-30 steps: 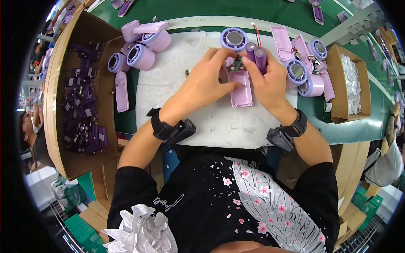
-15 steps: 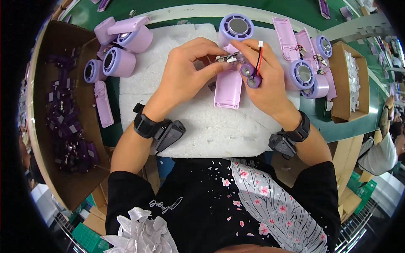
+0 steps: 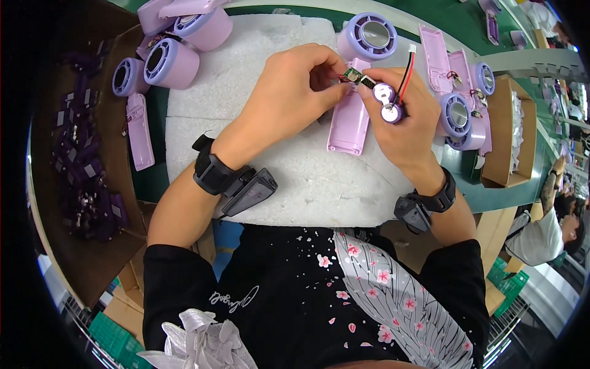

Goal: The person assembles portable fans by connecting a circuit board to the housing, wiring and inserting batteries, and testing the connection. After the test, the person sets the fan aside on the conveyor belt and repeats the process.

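My right hand (image 3: 409, 120) is closed around a battery pack (image 3: 387, 103) of two purple cells, their pale ends facing up. Red and black wires (image 3: 407, 77) rise from it to a white plug. Between both hands is a small green circuit board (image 3: 353, 74); a white connector (image 3: 367, 82) sits beside it at my right fingertips. My left hand (image 3: 286, 92) pinches the board's left end, where thin wires show. Under them lies a pink handle shell (image 3: 348, 128), open side up, joined to a round lilac fan head (image 3: 372, 37). The left fingertips are partly hidden.
White foam sheet (image 3: 246, 46) covers the bench. A cardboard box (image 3: 101, 258) of purple battery packs stands left, beside several lilac fan heads (image 3: 172, 63). More fan units (image 3: 455, 115) and a smaller box (image 3: 507, 138) of white pieces are right. Another person (image 3: 541, 237) is at far right.
The view has shifted a little. The battery pack has turned so its ends face up, and the circuit board has tilted, showing its green face. Both hands keep their hold.
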A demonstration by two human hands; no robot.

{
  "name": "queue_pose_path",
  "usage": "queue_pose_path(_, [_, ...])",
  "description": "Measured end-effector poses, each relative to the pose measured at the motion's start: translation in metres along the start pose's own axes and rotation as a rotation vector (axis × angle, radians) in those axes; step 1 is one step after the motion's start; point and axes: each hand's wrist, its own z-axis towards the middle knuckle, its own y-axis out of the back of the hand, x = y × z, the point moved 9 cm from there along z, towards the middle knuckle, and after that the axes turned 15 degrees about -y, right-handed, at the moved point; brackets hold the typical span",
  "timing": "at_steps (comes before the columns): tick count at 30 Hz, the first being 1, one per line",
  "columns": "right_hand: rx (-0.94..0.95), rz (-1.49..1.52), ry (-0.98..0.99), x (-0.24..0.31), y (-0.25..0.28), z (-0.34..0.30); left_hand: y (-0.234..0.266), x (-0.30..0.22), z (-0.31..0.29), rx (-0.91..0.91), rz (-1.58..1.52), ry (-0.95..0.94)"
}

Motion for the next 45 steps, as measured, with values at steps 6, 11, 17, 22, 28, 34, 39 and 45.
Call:
queue_pose_path(6, [-0.031, -0.029, -0.028, -0.003, 0.002, -0.002, -0.002, -0.007, -0.001, -0.020, 0.081, -0.067])
queue_pose_path(11, [0.021, -0.096, -0.189, -0.010, -0.001, 0.000, 0.003, -0.009, -0.005, -0.071, 0.119, -0.015])
queue_pose_path(17, [-0.009, 0.014, -0.270, -0.017, 0.001, -0.002, 0.002, -0.008, -0.010, -0.084, 0.101, 0.034])
queue_pose_path(22, [-0.001, -0.055, -0.262, -0.015, 0.000, -0.003, 0.000, -0.005, -0.013, -0.060, 0.057, 0.100])
queue_pose_path(28, [0.002, -0.052, -0.243, -0.014, -0.001, -0.005, -0.004, -0.012, -0.017, -0.089, 0.101, -0.031])
queue_pose_path(34, [-0.032, -0.086, -0.156, -0.009, 0.003, -0.003, -0.003, -0.018, -0.014, -0.132, 0.168, -0.081])
queue_pose_path(39, [-0.027, -0.118, -0.155, -0.008, 0.005, -0.001, -0.004, -0.022, -0.012, -0.115, 0.174, -0.118])
queue_pose_path(45, [-0.036, -0.097, -0.107, -0.006, 0.005, 0.002, -0.006, -0.027, -0.009, -0.059, 0.248, -0.208])
